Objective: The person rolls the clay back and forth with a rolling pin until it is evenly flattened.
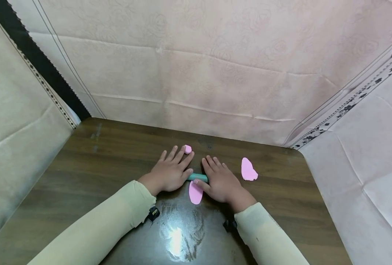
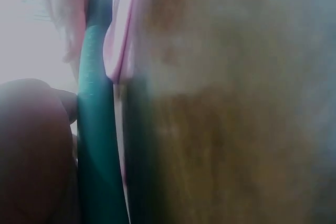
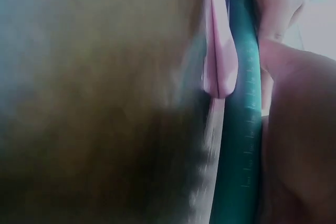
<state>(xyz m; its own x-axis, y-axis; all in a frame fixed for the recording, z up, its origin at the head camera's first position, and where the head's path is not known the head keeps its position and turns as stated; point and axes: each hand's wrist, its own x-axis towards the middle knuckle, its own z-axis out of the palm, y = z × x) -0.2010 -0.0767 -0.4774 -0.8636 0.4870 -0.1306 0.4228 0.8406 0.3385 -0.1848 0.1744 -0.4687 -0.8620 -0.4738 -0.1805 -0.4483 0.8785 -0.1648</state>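
Note:
A green rolling pin [image 1: 197, 177] with pale scale marks lies across the table, its middle showing between the two hands. My left hand [image 1: 170, 172] rests on its left part with straight, spread fingers. On the right part lies my right hand [image 1: 221, 180], palm down, fingers extended forward. A flattened pink dough piece [image 1: 195, 193] sticks out from the pin on the near side, close to the right thumb. Both wrist views show the dough's edge against the pin [image 2: 97, 129]. A small pink lump [image 1: 188, 149] sits by the left fingertips.
Another flat pink piece [image 1: 248, 170] lies on the wooden table [image 1: 282, 206], to the right of the right hand. A wet-looking, smeared shiny patch [image 1: 182, 228] covers the near middle. Pale patterned cloth [image 1: 199, 81] hangs behind the table and along both sides.

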